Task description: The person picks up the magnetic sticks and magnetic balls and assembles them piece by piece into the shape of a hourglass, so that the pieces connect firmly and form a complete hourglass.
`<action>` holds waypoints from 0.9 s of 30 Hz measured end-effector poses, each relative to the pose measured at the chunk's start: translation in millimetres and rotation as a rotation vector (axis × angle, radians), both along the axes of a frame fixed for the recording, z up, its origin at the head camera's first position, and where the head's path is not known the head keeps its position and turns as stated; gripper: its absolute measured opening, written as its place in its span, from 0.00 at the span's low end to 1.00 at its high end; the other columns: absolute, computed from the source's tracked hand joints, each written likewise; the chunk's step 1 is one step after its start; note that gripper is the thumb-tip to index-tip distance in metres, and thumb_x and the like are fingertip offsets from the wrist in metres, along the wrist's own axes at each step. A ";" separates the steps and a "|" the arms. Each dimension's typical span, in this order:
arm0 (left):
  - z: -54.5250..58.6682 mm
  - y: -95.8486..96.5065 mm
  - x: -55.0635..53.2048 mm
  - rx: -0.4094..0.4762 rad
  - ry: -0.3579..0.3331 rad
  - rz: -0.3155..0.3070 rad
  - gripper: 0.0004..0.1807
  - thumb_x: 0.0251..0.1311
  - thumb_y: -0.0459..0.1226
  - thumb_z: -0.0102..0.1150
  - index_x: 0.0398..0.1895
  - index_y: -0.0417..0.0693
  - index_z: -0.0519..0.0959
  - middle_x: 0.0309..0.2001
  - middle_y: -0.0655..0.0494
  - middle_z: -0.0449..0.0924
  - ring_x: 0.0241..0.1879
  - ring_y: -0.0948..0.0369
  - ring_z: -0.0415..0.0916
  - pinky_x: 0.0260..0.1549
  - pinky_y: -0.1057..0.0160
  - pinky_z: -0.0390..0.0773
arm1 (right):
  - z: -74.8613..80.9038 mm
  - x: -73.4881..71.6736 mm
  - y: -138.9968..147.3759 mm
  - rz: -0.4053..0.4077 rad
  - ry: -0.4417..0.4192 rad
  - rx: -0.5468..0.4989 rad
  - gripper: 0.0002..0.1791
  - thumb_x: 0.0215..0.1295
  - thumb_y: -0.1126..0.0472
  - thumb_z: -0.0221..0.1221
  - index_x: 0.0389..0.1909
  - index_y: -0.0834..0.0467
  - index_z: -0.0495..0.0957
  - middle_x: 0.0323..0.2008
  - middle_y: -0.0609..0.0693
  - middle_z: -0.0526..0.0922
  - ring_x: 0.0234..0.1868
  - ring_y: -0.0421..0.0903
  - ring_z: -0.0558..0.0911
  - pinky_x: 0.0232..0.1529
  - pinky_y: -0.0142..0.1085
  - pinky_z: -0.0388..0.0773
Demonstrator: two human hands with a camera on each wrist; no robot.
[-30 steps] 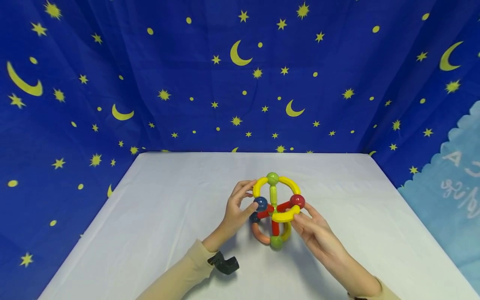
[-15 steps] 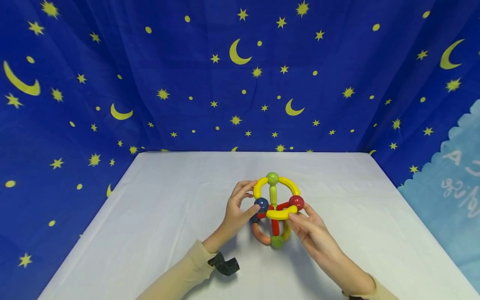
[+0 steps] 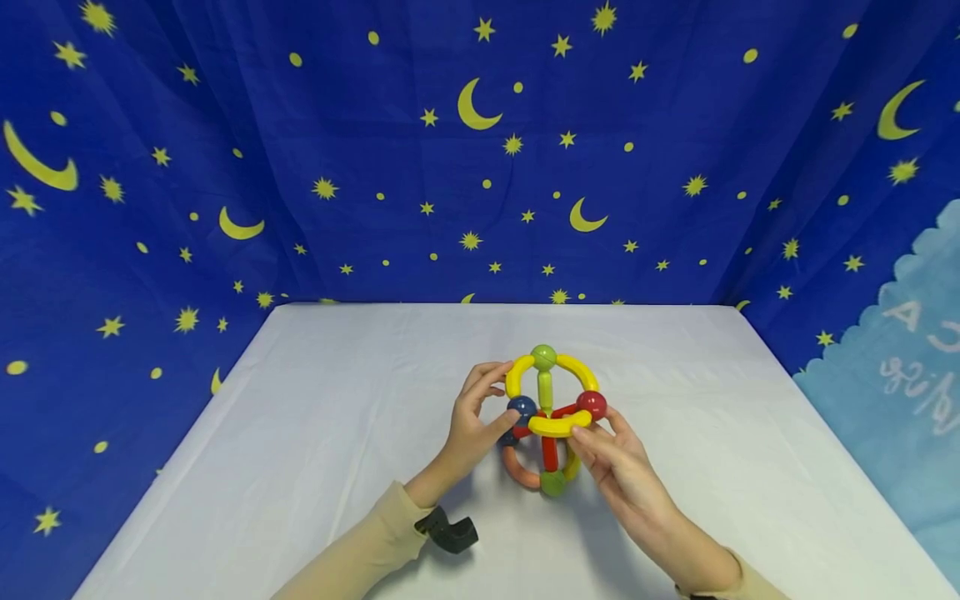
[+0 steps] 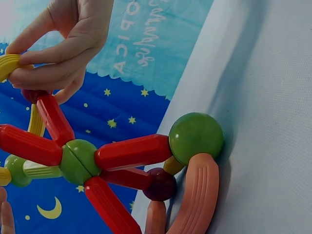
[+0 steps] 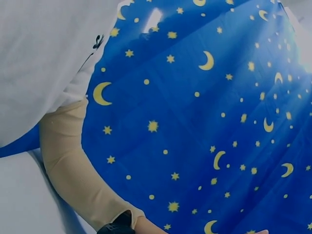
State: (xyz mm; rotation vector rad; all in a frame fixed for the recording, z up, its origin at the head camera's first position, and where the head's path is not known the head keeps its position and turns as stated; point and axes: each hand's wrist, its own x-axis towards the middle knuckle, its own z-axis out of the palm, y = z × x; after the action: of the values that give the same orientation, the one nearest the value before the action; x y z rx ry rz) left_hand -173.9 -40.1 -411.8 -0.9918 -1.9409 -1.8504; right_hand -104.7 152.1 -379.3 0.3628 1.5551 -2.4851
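In the head view a magnetic ball-and-rod construction stands upright on the table, its green top ball (image 3: 543,357) above red rods and a green base ball (image 3: 552,483). My left hand (image 3: 474,421) holds it at the left, thumb on the blue ball (image 3: 521,410) and fingers by a yellow curved rod. My right hand (image 3: 630,471) pinches the front yellow curved rod (image 3: 555,427), which spans from the red ball (image 3: 592,406) toward the blue one; contact at its left end is unclear. The left wrist view shows the green hub ball (image 4: 79,162) and a salmon curved rod (image 4: 197,195).
White cloth covers the table (image 3: 360,375). A blue curtain (image 3: 405,150) with moons and stars stands behind and at the sides, with a light-blue panel (image 3: 900,358) at the right. A black wrist mount (image 3: 448,529) hangs under the left sleeve. The right wrist view shows mostly curtain and a sleeve.
My right hand has shifted slightly left, swinging the front yellow curved rod's left end toward the blue ball. My left hand has kept its hold, and the construction stands nearly still.
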 end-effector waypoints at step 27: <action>-1.3 -1.5 -1.7 -0.021 -0.001 0.008 0.27 0.58 0.34 0.61 0.59 0.29 0.69 0.55 0.35 0.68 0.53 0.66 0.67 0.51 0.56 0.73 | -3.3 0.0 10.0 -0.023 0.037 0.114 0.20 0.68 0.58 0.52 0.57 0.48 0.57 0.41 0.38 0.78 0.43 0.38 0.77 0.48 0.30 0.73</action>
State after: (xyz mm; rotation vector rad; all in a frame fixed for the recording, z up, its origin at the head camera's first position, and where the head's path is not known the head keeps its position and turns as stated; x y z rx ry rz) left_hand -175.7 -41.6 -413.1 -0.9887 -1.9658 -1.8300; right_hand -104.7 162.0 -382.6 0.3553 1.7213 -2.4394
